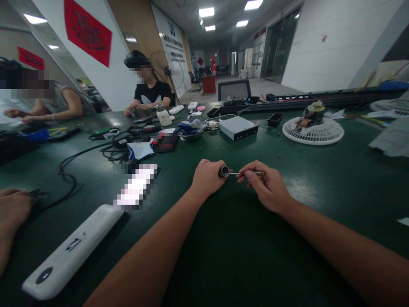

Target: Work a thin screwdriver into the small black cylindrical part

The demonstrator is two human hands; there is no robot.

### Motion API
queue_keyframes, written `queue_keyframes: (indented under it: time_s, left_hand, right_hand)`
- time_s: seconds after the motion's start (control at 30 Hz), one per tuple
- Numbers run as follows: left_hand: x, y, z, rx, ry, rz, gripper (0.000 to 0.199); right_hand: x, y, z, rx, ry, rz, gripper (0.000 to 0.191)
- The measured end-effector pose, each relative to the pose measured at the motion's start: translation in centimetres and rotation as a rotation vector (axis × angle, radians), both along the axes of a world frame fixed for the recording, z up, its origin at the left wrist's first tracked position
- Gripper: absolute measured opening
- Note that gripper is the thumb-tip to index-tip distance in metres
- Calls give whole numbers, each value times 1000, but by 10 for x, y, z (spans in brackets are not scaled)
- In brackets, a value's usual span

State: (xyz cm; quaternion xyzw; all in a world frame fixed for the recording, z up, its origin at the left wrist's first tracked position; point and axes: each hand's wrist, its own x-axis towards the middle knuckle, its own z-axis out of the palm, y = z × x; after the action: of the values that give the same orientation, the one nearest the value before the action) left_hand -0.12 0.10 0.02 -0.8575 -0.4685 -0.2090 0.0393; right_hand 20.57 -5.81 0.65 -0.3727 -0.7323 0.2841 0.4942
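My left hand is wrapped round a small dark cylindrical part, whose round open end faces right. In my right hand is a screwdriver, gripped by its amber handle, much of which the fingers hide. Its thin shaft points left, with the tip at the open end of the cylinder; whether it touches the inside cannot be seen. Both hands are just above the green table.
A white elongated device lies at the left near a lit, blurred phone. Farther back stand a silver drive box and a white fan grille with a motor. Cables trail at left. Another person's hand rests at the left edge.
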Motion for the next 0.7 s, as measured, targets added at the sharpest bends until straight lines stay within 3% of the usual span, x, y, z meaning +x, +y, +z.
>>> queue_keyframes:
  time_s: [0.2,0.37,0.57,0.7]
  left_hand:
    - [0,-1,1,-3,0,1,26]
    - [0,0,0,-1,8,-2,24]
    - [0,0,0,-9,0,4,30]
    - [0,0,0,-12,0,2,25]
  right_hand:
    - [0,2,-2,35,19,-123,21]
    - [-1,0,-2,-1,3,0,20]
    - [-1,1,-2,12,63,-110,23]
    - [-1,2,-2,1,38,-11,21]
